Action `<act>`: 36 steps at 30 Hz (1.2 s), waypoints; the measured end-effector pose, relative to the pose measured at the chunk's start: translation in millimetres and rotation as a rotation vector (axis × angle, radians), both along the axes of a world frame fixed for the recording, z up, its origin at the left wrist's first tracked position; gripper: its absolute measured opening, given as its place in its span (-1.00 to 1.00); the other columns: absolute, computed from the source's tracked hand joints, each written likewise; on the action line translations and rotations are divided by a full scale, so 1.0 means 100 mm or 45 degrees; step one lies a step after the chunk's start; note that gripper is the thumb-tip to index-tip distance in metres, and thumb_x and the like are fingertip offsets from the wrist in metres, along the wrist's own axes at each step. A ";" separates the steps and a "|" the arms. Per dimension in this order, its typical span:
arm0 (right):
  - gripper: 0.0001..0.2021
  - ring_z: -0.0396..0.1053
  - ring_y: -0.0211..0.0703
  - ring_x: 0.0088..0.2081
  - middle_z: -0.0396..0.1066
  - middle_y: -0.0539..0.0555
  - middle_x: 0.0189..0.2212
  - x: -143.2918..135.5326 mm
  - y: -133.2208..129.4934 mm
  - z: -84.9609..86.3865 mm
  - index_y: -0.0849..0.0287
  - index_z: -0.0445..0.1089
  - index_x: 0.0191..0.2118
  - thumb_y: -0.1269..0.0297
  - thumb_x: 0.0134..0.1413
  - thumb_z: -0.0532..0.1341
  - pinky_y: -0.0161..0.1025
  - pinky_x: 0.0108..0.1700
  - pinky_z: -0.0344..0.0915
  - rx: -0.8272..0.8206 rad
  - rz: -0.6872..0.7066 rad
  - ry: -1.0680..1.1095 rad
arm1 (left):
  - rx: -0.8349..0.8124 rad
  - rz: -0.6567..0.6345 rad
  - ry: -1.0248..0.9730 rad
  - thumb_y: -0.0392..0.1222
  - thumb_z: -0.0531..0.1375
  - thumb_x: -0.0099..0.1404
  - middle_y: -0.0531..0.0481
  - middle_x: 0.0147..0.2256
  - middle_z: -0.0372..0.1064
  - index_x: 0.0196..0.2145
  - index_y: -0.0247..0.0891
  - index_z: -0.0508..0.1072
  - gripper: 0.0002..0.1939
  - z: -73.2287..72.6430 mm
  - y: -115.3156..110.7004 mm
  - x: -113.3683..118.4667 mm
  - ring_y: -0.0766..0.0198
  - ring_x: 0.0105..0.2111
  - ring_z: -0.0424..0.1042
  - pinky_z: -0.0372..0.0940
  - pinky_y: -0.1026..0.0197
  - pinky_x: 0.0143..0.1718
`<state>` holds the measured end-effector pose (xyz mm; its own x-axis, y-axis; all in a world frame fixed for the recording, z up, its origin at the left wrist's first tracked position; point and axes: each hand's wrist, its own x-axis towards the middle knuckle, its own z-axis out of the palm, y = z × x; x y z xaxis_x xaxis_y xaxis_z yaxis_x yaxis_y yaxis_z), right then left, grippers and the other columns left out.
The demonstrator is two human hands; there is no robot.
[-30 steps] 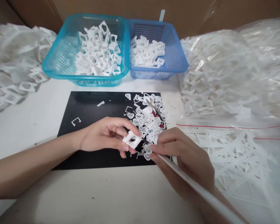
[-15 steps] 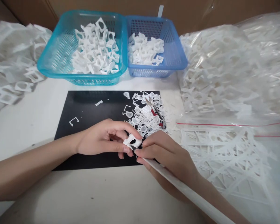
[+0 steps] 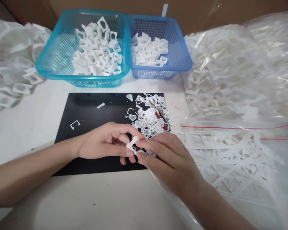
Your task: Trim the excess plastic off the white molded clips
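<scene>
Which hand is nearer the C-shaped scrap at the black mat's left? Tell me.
Left. The left hand is right of the C-shaped scrap, on its near side; the right hand is farther right.

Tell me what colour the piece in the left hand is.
White; the piece shows best in the head view.

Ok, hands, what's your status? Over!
Left hand pinching small white piece. Right hand at its right side, partly hiding it. Loose white bits heaped on black mat just beyond.
</scene>
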<state>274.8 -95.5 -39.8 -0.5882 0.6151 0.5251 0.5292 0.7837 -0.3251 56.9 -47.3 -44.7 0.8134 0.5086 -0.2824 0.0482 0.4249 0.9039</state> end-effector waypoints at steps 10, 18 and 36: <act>-0.76 0.51 -0.10 -0.17 0.54 0.14 -0.19 0.11 0.01 0.16 0.08 0.38 -0.20 0.57 0.08 0.22 -0.12 -0.14 0.45 -0.206 -0.210 0.386 | -0.131 0.146 -0.040 -0.39 0.26 0.25 0.01 -0.39 0.51 -0.06 -0.24 0.43 -0.70 0.00 -0.04 0.02 0.25 -0.33 0.55 0.47 0.27 -0.31; -0.88 0.49 -0.17 -0.21 0.56 0.10 -0.21 0.04 0.00 0.13 0.10 0.40 -0.29 0.48 0.12 0.24 -0.15 -0.13 0.46 -0.310 -0.066 0.412 | 0.402 0.174 0.004 -0.35 0.33 0.16 0.01 -0.29 0.27 -0.09 -0.21 0.51 -0.67 -0.04 0.03 0.01 0.38 -0.36 0.33 0.31 0.42 -0.44; -0.89 0.38 -0.10 -0.10 0.52 0.08 -0.11 0.03 -0.01 -0.11 0.16 0.37 -0.23 0.49 0.15 0.22 -0.10 -0.10 0.33 -0.091 0.047 0.075 | 0.237 0.183 -0.025 -0.48 0.26 0.21 0.05 -0.27 0.48 -0.03 -0.16 0.49 -0.60 -0.07 0.00 0.00 0.41 -0.28 0.48 0.38 0.43 -0.27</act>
